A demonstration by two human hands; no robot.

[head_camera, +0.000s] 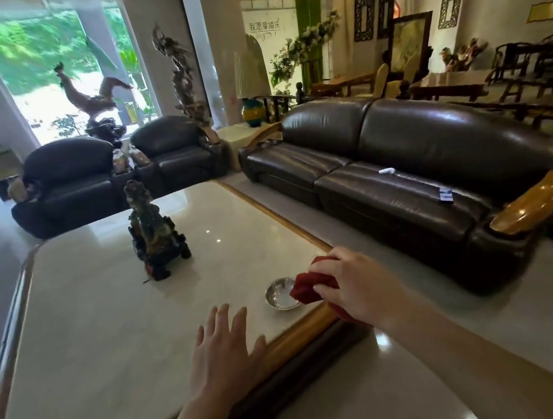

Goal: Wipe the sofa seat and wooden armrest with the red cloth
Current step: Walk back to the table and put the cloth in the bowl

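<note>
- Bunching the red cloth [306, 287], the right hand [349, 283] has its fingers curled down over the crumpled fabric, thumb tucked against it, at the near right corner of the coffee table [91, 316].
- Soft folds of the cloth spill out on both sides of the fist; one end overlaps the edge of a small silver dish [279, 293], shallow, round and shiny.
- The left hand [225, 349] is spread flat, palm down, fingers fanned and slightly apart, over the tabletop near its wooden border; whether it touches the surface I cannot tell.
- Both forearms reach in from the lower edge, bare, the right one stretched long and straight.
- The tabletop is pale polished stone, glossy with light spots, framed by a rounded band of warm brown wood.
- A dark carved figurine [153, 230], rough and knobbly, stands upright near the table's middle.
- The sofa [399, 147] lies well apart from the cloth, across a strip of light glossy floor: dark brown leather, smooth and puffy, with two seat cushions.
- Its near wooden armrest [529, 203] is a curved, polished, honey-coloured piece capping the padded end.
- A small white object [386, 171] and a small dark-and-white box [445, 195] rest on the seat.
- Two matching leather armchairs [119, 172] sit beyond the table.
</note>
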